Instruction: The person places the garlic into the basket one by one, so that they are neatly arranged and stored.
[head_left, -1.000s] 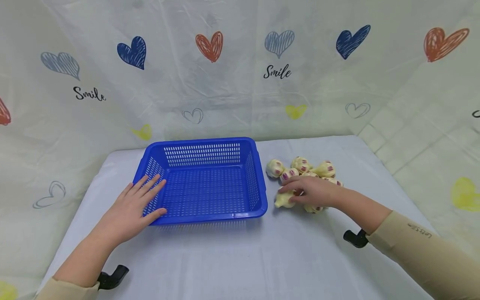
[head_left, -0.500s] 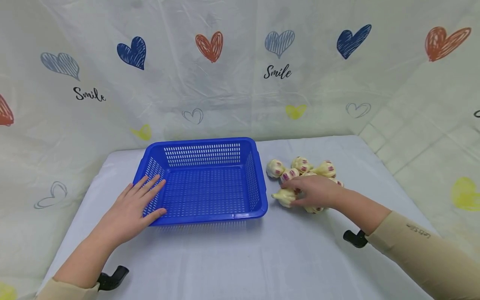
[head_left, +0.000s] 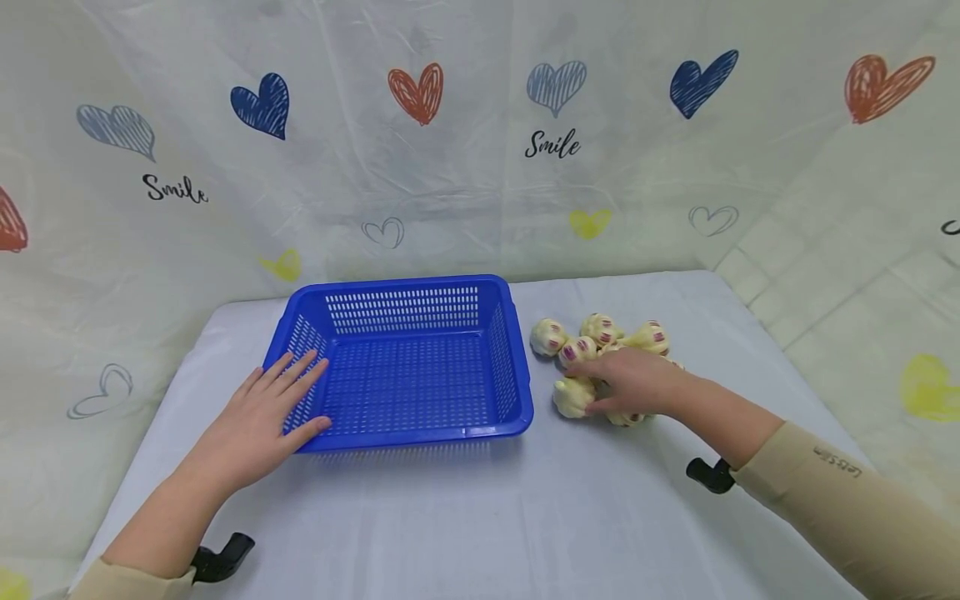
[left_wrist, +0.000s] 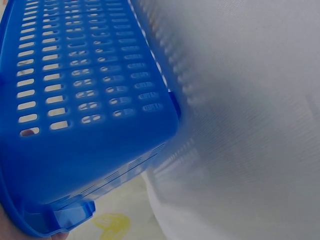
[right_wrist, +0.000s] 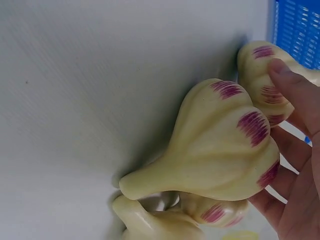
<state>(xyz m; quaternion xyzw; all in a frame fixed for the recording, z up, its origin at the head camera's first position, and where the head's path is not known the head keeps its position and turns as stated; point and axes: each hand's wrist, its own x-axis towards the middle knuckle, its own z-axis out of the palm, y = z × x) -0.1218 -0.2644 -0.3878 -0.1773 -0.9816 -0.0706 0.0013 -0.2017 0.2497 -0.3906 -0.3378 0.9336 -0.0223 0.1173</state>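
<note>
My left hand (head_left: 258,417) lies with spread, straight fingers over the left side of a blue perforated plastic basket (head_left: 420,439). In the left wrist view the basket's slotted outer wall (left_wrist: 75,140) fills the left, and only a bit of the hand shows below its rim. Right of the basket, my right hand (head_left: 637,383) pinches a cream garlic bulb (head_left: 572,398) between thumb and fingers. The right wrist view shows the thumb on this purple-streaked bulb (right_wrist: 272,92), beside a larger-looking bulb (right_wrist: 220,145). The right hand and wrist partly cover the pile.
Several more garlic bulbs (head_left: 600,328) lie clustered behind and under the right hand, with one (head_left: 548,337) close to the basket's right wall. A white cloth (head_left: 465,525) covers the table. Behind it hangs a backdrop printed with hearts (head_left: 416,93).
The pinched garlic bulb has turned in the right fingers; its stem stuck out leftward half a second ago and shows less now. The left hand and the basket have stayed in place.
</note>
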